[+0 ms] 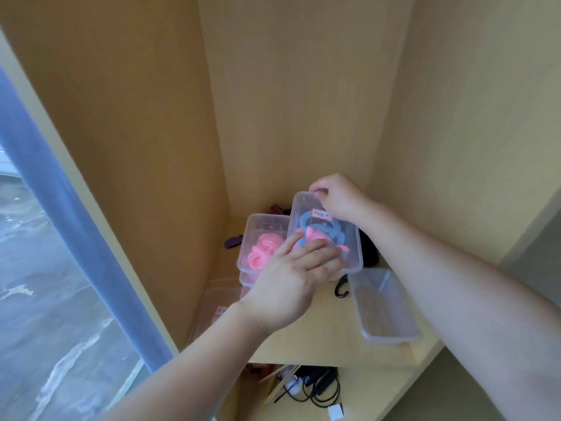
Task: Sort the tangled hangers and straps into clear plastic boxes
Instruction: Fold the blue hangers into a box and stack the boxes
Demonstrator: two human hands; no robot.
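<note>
Home interior, probably a bedroom: pale wooden closet alcove [288, 101] beside window [45, 284] with blue curtain [60, 192]; chargers and cables [315, 387] on the lower shelf.

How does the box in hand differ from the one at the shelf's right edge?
The held box, between left hand and right hand, contains blue and pink pieces; the right box looks empty. The held box bears a label; the right box shows none. Both are clear plastic.

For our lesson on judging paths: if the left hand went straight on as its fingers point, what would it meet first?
The labelled clear box; fingertips of the left hand seem to touch it. Whether a lid lies between them and the blue hanger inside is unclear.
</note>
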